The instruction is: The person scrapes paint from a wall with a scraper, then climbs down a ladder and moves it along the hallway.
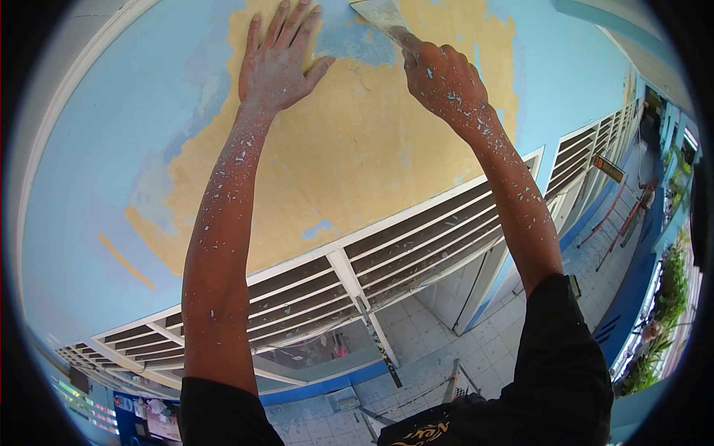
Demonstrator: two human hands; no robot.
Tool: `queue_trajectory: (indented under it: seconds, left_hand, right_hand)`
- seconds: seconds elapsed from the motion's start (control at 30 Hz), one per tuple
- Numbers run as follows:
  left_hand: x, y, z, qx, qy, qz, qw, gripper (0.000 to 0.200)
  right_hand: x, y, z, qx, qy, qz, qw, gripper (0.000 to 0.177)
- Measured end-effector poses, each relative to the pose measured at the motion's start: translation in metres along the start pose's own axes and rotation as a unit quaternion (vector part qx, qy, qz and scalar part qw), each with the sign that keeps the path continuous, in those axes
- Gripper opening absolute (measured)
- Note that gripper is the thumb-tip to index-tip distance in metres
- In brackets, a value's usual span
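At eleven o'clock, the left hand [279,73] lies open, fingers spread, against the wall [357,156], best kept clear of the blade. At twelve, the scraper [381,15] wants a low angle beside the blue paint [361,46]. At one, the right hand [448,83] grips its handle.

We see soft, even daylight — brighter at right — with a curved fisheye bend and black corners.

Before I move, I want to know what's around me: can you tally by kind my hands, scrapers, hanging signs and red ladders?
Hands: 2 (left hand on the wall, right hand gripping the scraper)
Scrapers: 1
Hanging signs: 1
Red ladders: 1
Total: 5
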State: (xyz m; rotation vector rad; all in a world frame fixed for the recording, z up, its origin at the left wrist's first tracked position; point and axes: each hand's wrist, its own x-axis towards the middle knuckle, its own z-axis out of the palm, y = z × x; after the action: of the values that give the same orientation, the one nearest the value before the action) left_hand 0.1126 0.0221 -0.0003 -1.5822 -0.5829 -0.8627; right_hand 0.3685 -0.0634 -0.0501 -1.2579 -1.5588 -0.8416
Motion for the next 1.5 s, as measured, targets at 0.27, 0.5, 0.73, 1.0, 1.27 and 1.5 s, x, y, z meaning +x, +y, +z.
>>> queue_trajectory:
  seconds: [0.27, 0.5, 0.73, 1.0, 1.27, 1.5]
  left_hand:
    - [-0.001, 0.001, 0.0, -0.002, 0.002, 0.002, 1.0, 0.077]
    - [0.002, 0.002, 0.001, 0.017, -0.025, -0.011, 0.999, 0.078]
    - [-0.002, 0.001, 0.001, 0.032, -0.061, -0.02, 0.997, 0.079]
    - [0.001, 0.002, 0.002, 0.025, -0.052, -0.012, 0.998, 0.079]
    - [0.001, 0.001, 0.002, 0.018, -0.047, -0.012, 0.999, 0.079]
    - [0.001, 0.003, 0.0, -0.002, -0.016, 0.009, 1.0, 0.08]
  right_hand:
    - [0.05, 0.02, 0.008, -0.005, 0.006, 0.036, 0.999, 0.035]
    - [0.032, 0.014, -0.006, 0.022, 0.017, 0.028, 0.999, 0.036]
    - [0.018, 0.008, -0.012, 0.022, -0.015, 0.053, 0.998, 0.038]
    - [0.012, -0.001, -0.011, 0.022, -0.059, 0.051, 0.997, 0.047]
    - [-0.025, -0.008, -0.01, -0.023, -0.093, 0.031, 0.995, 0.047]
    - [-0.02, -0.011, -0.016, -0.039, -0.076, 0.026, 0.996, 0.039]
